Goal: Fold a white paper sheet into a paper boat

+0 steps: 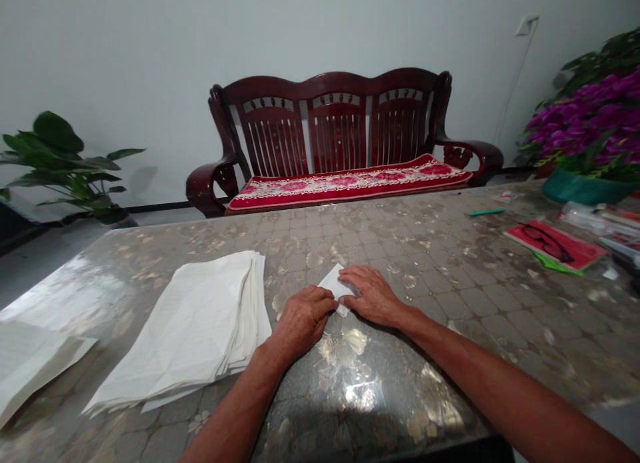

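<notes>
A small folded piece of white paper (334,278) lies on the patterned tabletop between my two hands. My left hand (306,314) is closed at its lower left edge, with the fingertips pressed on the paper. From the right, my right hand (373,293) grips the other side, its fingers curved over the top and the thumb at the lower edge. Part of the paper is hidden under the fingers. Left of my left hand sits a thick stack of white paper sheets (195,316), slightly creased.
More paper (35,363) lies at the far left. Black glasses (547,242) rest on a red booklet (583,243) at the right, near a green pen (487,212) and a teal flower pot (585,186). A wooden bench (337,126) stands beyond the table (430,250).
</notes>
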A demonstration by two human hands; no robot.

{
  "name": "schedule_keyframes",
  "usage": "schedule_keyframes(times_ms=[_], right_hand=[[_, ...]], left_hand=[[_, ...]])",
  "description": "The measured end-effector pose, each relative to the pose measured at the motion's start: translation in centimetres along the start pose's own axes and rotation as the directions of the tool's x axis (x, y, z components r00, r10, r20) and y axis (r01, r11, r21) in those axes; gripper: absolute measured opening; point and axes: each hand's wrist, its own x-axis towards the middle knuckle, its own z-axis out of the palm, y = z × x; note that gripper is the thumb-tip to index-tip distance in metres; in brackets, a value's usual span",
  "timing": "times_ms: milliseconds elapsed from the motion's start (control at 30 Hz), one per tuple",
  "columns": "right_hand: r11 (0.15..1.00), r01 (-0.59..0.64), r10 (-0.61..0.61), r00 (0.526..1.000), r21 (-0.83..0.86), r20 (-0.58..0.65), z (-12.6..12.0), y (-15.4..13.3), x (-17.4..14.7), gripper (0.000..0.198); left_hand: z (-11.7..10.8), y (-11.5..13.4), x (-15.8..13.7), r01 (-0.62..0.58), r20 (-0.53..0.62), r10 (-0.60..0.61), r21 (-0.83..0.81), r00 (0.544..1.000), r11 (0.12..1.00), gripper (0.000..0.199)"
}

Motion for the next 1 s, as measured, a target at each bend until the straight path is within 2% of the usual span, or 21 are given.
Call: schedule_keyframes(times_ms=[267,367,533,800,1000], right_hand=[[0.976,-0.004,0.011,0.999,0.217,-0.031,-0.3,1.3,0.3,0.029],[0.986,-0.015,0.022,0.999,0.165,-0.041,0.0,1.2,0.2,0.033],[0.998,0.034,-0.034,0.999,0.043,0.004,0.1,0.8,-0.1,0.039],[0.997,0.061,-0.063,0.998,0.049,0.029,0.0,1.2,-0.1,0.034],[0.999,0.04,-0.041,0.999,0.034,0.022,0.0,1.0,-0.1,0.033]], left_hand=[[-0.3,0.1,0.1,-0.017,0.008,0.017,0.0,1.0,1.0,0.025],[-0.3,0.1,0.1,0.013,0.023,-0.013,-0.006,1.0,1.0,0.027],[-0.3,0.2,0.1,0.024,0.039,-0.024,-0.001,0.999,1.0,0.03],[-0.4,0.4,0.1,-0.019,0.076,0.015,0.048,0.997,0.999,0.032],[-0.3,0.4,0.1,-0.029,0.086,0.021,0.091,0.996,0.995,0.034]])
